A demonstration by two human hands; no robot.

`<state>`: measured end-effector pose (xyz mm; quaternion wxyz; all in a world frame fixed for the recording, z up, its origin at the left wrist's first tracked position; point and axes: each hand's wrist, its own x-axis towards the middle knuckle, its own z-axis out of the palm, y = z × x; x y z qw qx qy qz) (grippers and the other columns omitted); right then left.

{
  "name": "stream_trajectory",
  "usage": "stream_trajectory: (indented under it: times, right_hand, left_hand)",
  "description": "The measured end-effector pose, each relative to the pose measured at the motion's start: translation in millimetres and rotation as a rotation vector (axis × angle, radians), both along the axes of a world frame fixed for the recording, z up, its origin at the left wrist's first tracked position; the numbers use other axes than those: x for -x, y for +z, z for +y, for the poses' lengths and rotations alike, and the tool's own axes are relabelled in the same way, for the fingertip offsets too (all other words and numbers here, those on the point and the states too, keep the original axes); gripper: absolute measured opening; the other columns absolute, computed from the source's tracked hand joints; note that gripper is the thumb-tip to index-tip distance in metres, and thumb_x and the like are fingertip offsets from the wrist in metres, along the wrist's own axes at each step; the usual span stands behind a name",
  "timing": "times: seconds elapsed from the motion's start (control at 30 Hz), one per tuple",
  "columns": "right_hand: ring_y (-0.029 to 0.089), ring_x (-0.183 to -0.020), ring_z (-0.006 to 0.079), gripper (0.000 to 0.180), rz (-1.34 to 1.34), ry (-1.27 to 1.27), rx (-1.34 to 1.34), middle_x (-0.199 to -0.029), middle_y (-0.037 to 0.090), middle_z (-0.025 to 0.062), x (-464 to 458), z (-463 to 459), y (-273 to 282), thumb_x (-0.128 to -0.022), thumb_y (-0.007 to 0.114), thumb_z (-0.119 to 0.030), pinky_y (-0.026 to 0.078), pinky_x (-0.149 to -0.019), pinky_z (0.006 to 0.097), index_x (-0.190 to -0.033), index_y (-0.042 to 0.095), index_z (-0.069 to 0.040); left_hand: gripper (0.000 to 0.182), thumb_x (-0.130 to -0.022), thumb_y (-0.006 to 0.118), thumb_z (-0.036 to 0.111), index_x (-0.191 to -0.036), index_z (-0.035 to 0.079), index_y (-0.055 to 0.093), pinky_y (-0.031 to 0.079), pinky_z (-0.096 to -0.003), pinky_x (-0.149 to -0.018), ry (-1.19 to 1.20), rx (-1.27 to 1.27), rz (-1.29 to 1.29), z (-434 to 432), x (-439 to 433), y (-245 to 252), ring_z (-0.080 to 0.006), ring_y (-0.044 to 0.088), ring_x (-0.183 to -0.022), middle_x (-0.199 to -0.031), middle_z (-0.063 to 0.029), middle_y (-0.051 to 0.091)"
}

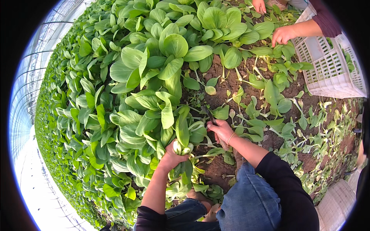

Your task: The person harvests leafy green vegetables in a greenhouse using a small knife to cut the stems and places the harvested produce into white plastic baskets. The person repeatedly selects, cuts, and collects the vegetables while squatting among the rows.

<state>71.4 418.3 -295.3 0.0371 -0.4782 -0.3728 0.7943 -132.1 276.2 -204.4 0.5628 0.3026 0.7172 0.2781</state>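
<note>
My left hand is closed around the pale stems of leafy green heads that look like bok choy, their leaves spreading up and to the left. To the right of them, my right hand grips the handle of a dark hand tool. The tool's far end lies low among leaves near the soil, and its exact shape is hard to make out. Loose leaves lie around my right wrist.
Dense rows of bok choy fill the left side under a film-covered tunnel. Torn leaves lie on brown soil to the right. A white slatted plastic crate stands at upper right, beside another person's hand. A pale crate sits lower right.
</note>
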Motion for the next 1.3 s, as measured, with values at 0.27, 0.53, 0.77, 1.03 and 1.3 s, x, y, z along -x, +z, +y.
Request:
stream_trajectory:
  times: [0.27, 0.53, 0.77, 1.03, 1.3]
  right_hand:
    - [0.048, -0.047, 0.0085, 0.044, 0.217, -0.237, 0.371, -0.076, 0.056, -0.0012, 3.1, 16.5, 15.1, -0.084, 0.073, -0.022, 0.042, -0.040, 0.0266, -0.122, 0.055, -0.007]
    - [0.048, -0.047, 0.0100, 0.053, 0.003, -0.188, 0.300, -0.075, 0.059, 0.0028, -18.4, 8.8, 43.0, -0.083, 0.071, -0.043, 0.042, -0.040, 0.0278, -0.119, 0.058, -0.006]
    - [0.048, -0.045, 0.0070, 0.037, 0.225, -0.365, -0.078, -0.075, 0.061, 0.0025, -15.3, 25.6, 82.1, -0.084, 0.073, -0.018, 0.041, -0.038, 0.0234, -0.115, 0.060, -0.002]
    - [0.059, -0.067, 0.0078, 0.044, 0.262, 0.142, -0.394, -0.085, 0.065, 0.0018, -50.1, 63.7, 161.0, -0.076, 0.078, -0.008, 0.051, -0.063, 0.0226, -0.115, 0.059, 0.001]
    - [0.048, -0.045, 0.0067, 0.042, 0.131, -0.309, -0.226, -0.074, 0.058, -0.0003, -54.2, 54.0, 122.6, -0.095, 0.057, -0.034, 0.041, -0.041, 0.0207, -0.123, 0.056, -0.003]
  left_hand:
    - [0.061, -0.062, 0.082, 0.004, -0.118, 0.004, 0.058, 0.044, -0.0277, -0.092, -0.085, 0.060, -0.126, 1.6, -5.3, 20.6, -0.0093, 0.056, -0.095, -0.104, 0.0004, 0.063]
    - [0.088, -0.060, 0.082, 0.016, -0.139, 0.011, 0.043, 0.049, -0.0305, -0.086, -0.245, 0.011, 0.094, -1.7, -34.1, 33.3, -0.0218, 0.065, -0.090, -0.101, -0.0110, 0.067]
    - [0.107, -0.062, 0.080, 0.007, -0.151, 0.015, 0.020, 0.047, -0.0299, -0.090, -0.311, -0.017, 0.048, 5.7, -49.6, 67.2, -0.0200, 0.062, -0.093, -0.102, -0.0090, 0.066]
    - [0.082, -0.063, 0.082, 0.001, -0.135, 0.002, 0.043, 0.045, -0.0306, -0.095, 0.176, -0.209, -0.524, 52.8, -53.6, 106.9, -0.0142, 0.053, -0.109, -0.119, -0.0042, 0.056]
    - [0.096, -0.063, 0.080, -0.003, -0.144, 0.001, 0.029, 0.041, -0.0309, -0.099, 0.287, -0.225, -0.658, 106.5, -98.1, 67.7, -0.0157, 0.052, -0.111, -0.122, -0.0049, 0.052]
